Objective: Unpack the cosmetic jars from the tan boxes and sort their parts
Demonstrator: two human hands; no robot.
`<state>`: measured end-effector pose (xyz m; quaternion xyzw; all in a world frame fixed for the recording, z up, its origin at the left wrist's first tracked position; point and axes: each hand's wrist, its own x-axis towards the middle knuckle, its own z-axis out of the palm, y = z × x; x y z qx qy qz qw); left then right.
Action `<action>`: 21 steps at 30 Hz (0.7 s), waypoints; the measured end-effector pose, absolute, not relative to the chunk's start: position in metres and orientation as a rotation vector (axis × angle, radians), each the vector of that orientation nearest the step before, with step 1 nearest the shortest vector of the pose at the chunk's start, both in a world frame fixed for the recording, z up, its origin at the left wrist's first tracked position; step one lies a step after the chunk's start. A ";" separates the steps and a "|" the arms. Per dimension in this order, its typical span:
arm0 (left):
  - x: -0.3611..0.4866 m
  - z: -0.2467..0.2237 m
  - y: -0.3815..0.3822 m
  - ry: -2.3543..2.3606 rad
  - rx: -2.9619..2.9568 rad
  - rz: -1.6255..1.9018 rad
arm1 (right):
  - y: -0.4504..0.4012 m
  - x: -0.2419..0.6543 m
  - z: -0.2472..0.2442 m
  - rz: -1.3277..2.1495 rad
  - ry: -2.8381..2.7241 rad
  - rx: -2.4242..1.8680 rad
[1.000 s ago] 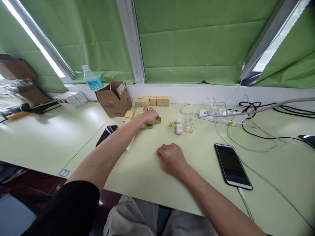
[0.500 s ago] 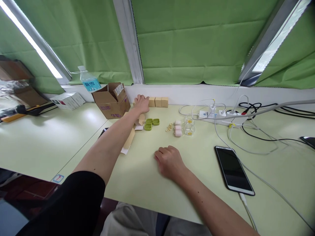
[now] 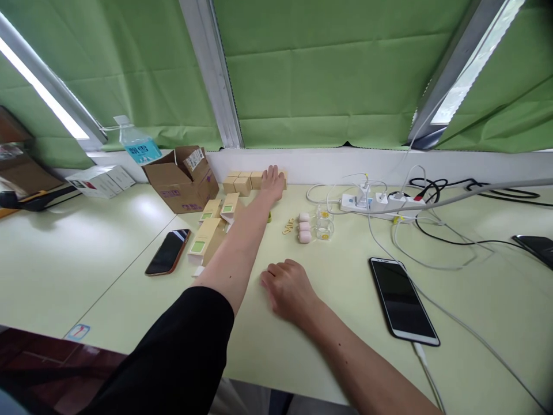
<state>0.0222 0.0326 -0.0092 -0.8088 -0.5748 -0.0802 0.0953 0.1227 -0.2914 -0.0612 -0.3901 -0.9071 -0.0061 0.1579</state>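
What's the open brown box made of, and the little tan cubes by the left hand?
The brown box looks like matte cardboard, with folding flaps and printing. The tan cubes look smooth and dull, maybe card or wood; their plain, flat sides don't settle it.

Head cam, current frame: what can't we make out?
Head view:
Green item: only a sliver clears left forearm.
Tan boxes: some covered by left hand, count unclear.
Right hand: its back hides whether it holds anything.
Dark device: cut off by right edge.
Box labels: print too small.
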 end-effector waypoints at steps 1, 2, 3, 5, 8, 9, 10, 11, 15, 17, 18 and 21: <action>0.022 -0.010 0.033 -1.681 -2.408 -0.263 | -0.291 0.122 -0.061 -0.024 -2.599 -1.111; 0.022 -0.011 0.032 -1.661 -2.420 -0.289 | -0.291 0.122 -0.061 -0.029 -2.604 -1.106; 0.021 -0.010 0.031 -1.646 -2.432 -0.315 | -0.291 0.122 -0.062 -0.033 -2.610 -1.102; 0.020 -0.008 0.028 -1.630 -2.457 -0.362 | -0.290 0.121 -0.062 -0.037 -2.616 -1.102; 0.021 -0.004 0.019 -1.622 -2.494 -0.439 | -0.289 0.121 -0.065 -0.044 -2.589 -1.112; 0.022 -0.002 0.015 -1.621 -2.504 -0.470 | -0.288 0.122 -0.066 -0.055 -2.566 -1.118; 0.023 -0.001 0.010 -1.621 -2.513 -0.506 | -0.286 0.123 -0.067 -0.074 -2.533 -1.128; 0.024 0.001 0.003 -1.620 -2.518 -0.546 | -0.285 0.124 -0.068 -0.105 -2.488 -1.141; 0.022 0.012 -0.041 -1.643 -2.517 -0.834 | -0.277 0.135 -0.064 -0.312 -2.173 -1.165; 0.014 0.017 -0.075 -1.727 -2.556 -1.169 | -0.274 0.145 -0.057 -0.407 -1.964 -1.152; 0.007 0.019 -0.095 -1.772 -2.576 -1.300 | -0.272 0.151 -0.053 -0.438 -1.864 -1.148; -0.015 0.017 -0.160 -1.899 -2.674 -1.431 | -0.269 0.165 -0.045 -0.472 -1.706 -1.151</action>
